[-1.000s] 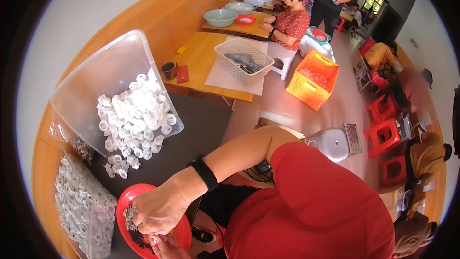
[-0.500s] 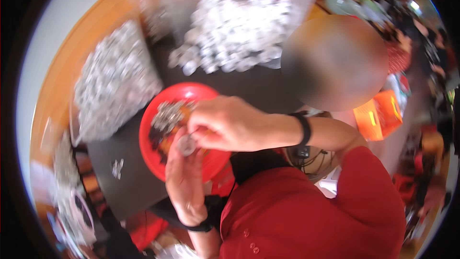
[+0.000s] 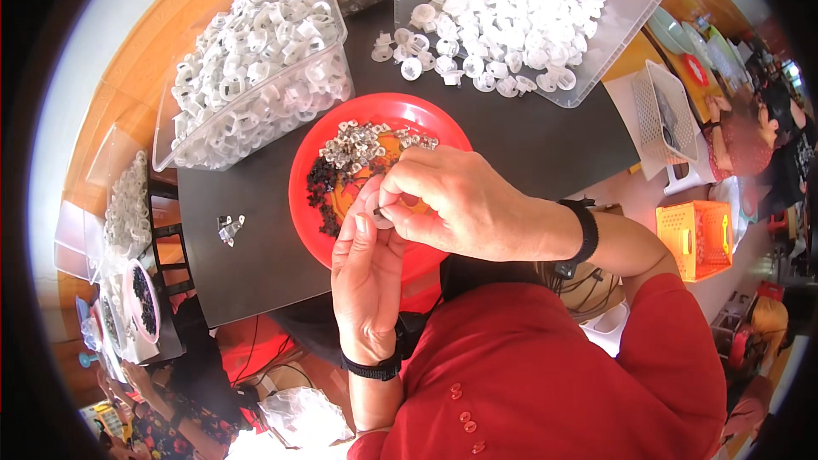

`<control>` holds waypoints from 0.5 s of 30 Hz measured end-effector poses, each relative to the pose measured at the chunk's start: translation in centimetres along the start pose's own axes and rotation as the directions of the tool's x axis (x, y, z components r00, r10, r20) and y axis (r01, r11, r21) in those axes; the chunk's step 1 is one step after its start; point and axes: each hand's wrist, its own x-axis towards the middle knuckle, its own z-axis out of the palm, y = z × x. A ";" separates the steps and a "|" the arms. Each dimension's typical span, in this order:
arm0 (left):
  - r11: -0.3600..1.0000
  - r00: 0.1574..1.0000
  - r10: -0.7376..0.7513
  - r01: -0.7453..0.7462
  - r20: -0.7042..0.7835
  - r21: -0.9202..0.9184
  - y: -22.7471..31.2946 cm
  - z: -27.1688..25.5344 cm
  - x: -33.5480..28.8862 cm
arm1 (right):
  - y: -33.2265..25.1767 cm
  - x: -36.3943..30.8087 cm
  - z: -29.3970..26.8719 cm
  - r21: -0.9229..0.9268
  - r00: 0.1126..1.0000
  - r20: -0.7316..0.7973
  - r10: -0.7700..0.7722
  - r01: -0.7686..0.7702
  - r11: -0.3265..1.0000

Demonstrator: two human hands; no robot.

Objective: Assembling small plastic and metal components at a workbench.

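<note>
Over the near part of a round red tray [image 3: 456,123], my left hand [image 3: 368,290] grips a small round white plastic part [image 3: 380,215] between thumb and fingers. My right hand [image 3: 464,204] comes in from the right, thumb and forefinger pinched together at that part's face. A small dark bit shows at those fingertips, too covered to name. In the tray lie a heap of small silvery metal pieces [image 3: 354,146] and, left of it, a pile of tiny black parts [image 3: 322,192].
A clear bin [image 3: 264,111] full of white plastic parts stands at the left. Behind, another clear bin [image 3: 626,0] lies tipped, spilling white round parts [image 3: 520,25] onto the dark table [image 3: 256,273]. Loose metal pieces [image 3: 228,228] rest at the left. An orange basket [image 3: 694,238] is off right.
The view has shifted and sharpened, so the tray and both hands appear farther right. Both hands stay together at the round white part over the tray.
</note>
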 end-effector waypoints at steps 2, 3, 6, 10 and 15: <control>1.000 1.000 0.000 0.000 -0.003 -0.005 -0.1 0.0 0.1 | 0.1 -0.1 0.2 0.036 1.000 -0.010 0.017 -0.017 0.999; 1.000 1.000 0.001 -0.002 -0.015 -0.013 -0.1 -0.1 0.1 | 0.1 -0.1 0.4 0.076 0.999 -0.016 0.029 -0.028 0.997; 0.999 1.000 0.007 -0.008 -0.013 -0.038 -0.1 -0.2 0.1 | -0.3 0.0 0.4 0.130 0.998 -0.002 0.055 -0.054 0.990; 0.999 0.999 0.045 -0.045 -0.006 -0.029 -0.4 -0.7 0.2 | -0.2 0.0 0.3 0.134 0.998 0.011 0.063 -0.064 0.989; 0.992 0.990 0.113 -0.108 -0.082 0.062 -1.1 -0.1 -0.1 | 0.2 0.0 0.5 0.168 0.997 0.037 0.069 -0.074 0.983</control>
